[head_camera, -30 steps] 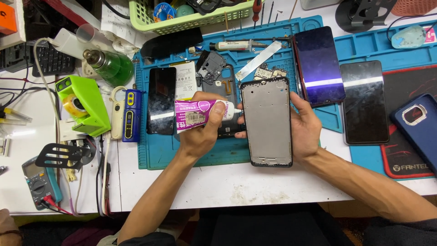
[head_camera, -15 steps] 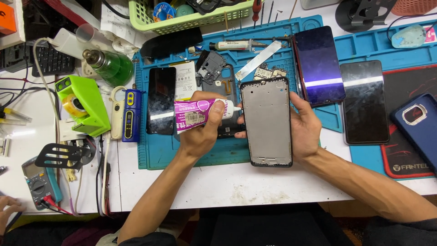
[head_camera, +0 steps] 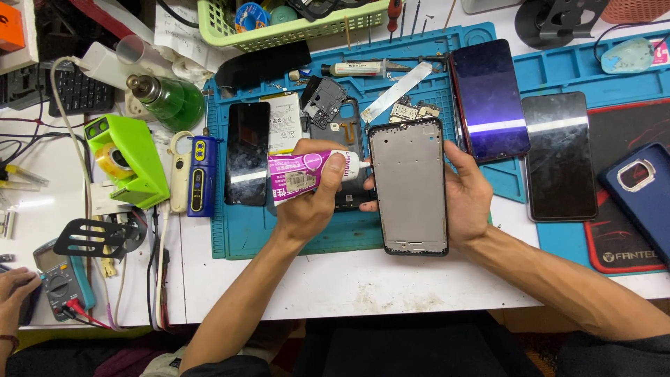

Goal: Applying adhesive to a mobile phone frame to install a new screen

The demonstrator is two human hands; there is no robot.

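- Starting at the far left of the frame, another person's hand (head_camera: 15, 290) rests by a teal multimeter (head_camera: 66, 279) at the lower left edge of the bench (head_camera: 349, 286); it is not yours.
- Above that, in the left third, a lime-green tape dispenser (head_camera: 129, 160) sits beside a green glass bottle (head_camera: 171, 103), with a blue and yellow tool (head_camera: 201, 176) just right of the dispenser.
- A dark phone screen (head_camera: 246, 153) lies on the left part of the blue work mat (head_camera: 244, 230), just left of your left hand.
- Your left hand (head_camera: 307, 202) is clamped on a pink glue tube (head_camera: 303, 174), left of centre; the tube's white nozzle points right and sits at the left edge of the phone frame.
- The grey phone frame (head_camera: 408, 185) stands lengthwise at the centre of the frame, over the mat's lower edge.
- Your right hand (head_camera: 464, 202) is clamped on the phone frame's right side, fingers curled round behind it and showing at the frame's left edge.
- Right of centre, a purple-tinted screen panel (head_camera: 488, 98) lies on the mat, then a black phone (head_camera: 558, 157), well apart from your hands.
- A blue phone case (head_camera: 645, 188) lies at the right edge of the frame.
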